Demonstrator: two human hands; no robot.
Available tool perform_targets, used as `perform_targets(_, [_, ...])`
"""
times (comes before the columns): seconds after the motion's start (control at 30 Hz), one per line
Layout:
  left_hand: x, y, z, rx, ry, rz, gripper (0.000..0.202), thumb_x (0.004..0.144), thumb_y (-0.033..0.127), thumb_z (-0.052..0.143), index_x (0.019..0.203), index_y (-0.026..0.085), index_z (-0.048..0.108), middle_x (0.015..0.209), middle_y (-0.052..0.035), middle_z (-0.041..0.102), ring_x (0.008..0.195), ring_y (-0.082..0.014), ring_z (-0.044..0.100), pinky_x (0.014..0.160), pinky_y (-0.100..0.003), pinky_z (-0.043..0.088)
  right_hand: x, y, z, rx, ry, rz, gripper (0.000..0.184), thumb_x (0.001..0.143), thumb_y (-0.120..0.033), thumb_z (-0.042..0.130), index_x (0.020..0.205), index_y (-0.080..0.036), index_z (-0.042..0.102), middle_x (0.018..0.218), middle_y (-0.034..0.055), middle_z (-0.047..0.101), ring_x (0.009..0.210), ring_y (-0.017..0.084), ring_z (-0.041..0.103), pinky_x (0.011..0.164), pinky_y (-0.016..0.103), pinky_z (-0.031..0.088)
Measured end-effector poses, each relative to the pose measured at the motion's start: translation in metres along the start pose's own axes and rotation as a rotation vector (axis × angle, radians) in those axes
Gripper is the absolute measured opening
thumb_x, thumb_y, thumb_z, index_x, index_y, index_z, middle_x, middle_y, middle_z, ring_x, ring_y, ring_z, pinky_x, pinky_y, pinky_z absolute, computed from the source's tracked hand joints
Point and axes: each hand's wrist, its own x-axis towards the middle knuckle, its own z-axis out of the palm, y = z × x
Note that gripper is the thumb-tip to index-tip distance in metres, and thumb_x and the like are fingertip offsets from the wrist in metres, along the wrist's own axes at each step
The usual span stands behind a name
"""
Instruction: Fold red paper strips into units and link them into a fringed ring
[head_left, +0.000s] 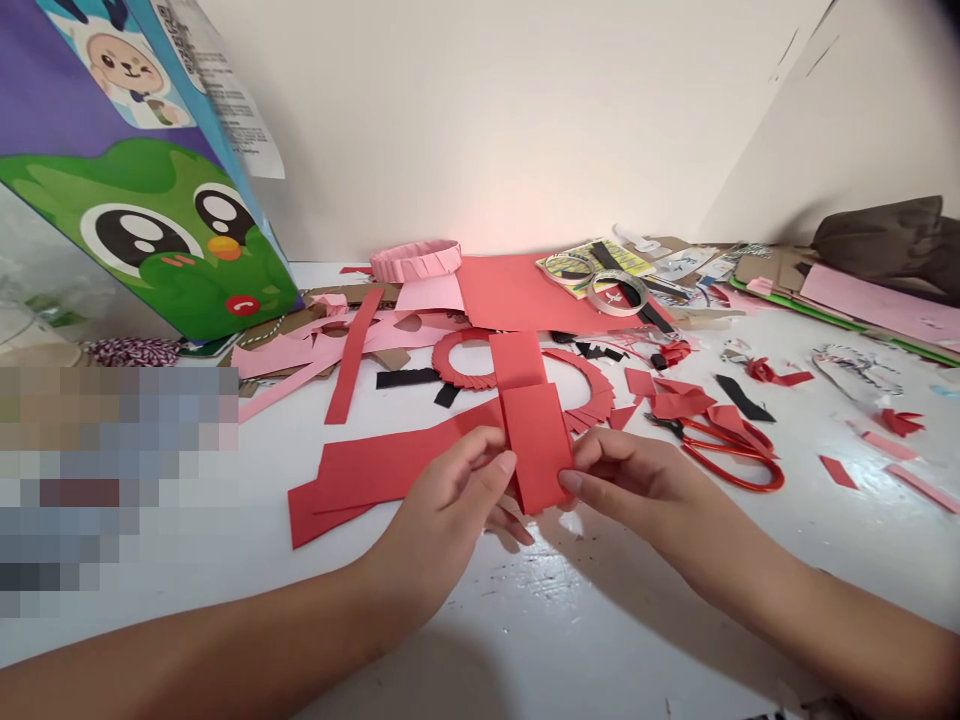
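Observation:
My left hand (450, 495) and my right hand (630, 480) pinch opposite sides of a folded red paper strip (537, 445) at the middle of the white table (570, 620). Its upper part (517, 360) rises behind the fold. A long red paper piece (382, 470) runs from under my left hand's fingers. Just beyond my hands lie a fringed red paper ring (457, 362) and a red paper arc (589, 380). Red-handled scissors (731, 455) lie to the right of my right hand, apart from it.
A pink paper band (416, 262) stands on a red sheet (517, 295) at the back, near a tape roll (619, 292). Paper scraps are scattered around. A large printed box (142, 170) leans in at the left, and a blurred patch covers the left edge.

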Motion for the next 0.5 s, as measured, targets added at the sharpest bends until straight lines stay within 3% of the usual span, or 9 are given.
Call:
perform_targets(0.3, [0.0001,-0.0009,0.0007,0.012,0.028,-0.006,0.022,0.105,0.035,0.048,0.089,0.023,0.056,0.065,0.0068,0.060,0.060,-0.0119,0.069,0.064,-0.024,0.054,0.0000,-0.0031,0.0011,0.001,-0.006,0.012,0.026,0.082,-0.042,0.071,0.070,-0.024,0.058,0.065,-0.0019,0.059,0.062,0.016,0.055,0.059,0.030,0.046])
perform_targets(0.5, [0.0002,-0.0005,0.0001,0.021,0.012,0.003,0.020,0.104,0.032,0.052,0.087,0.023,0.057,0.068,0.0077,0.059,0.064,-0.0106,0.069,0.067,-0.022,0.055,0.0001,-0.0012,0.0001,0.020,0.004,0.008,0.022,0.082,-0.038,0.073,0.070,-0.024,0.060,0.065,-0.0023,0.058,0.061,0.016,0.054,0.058,0.029,0.045])
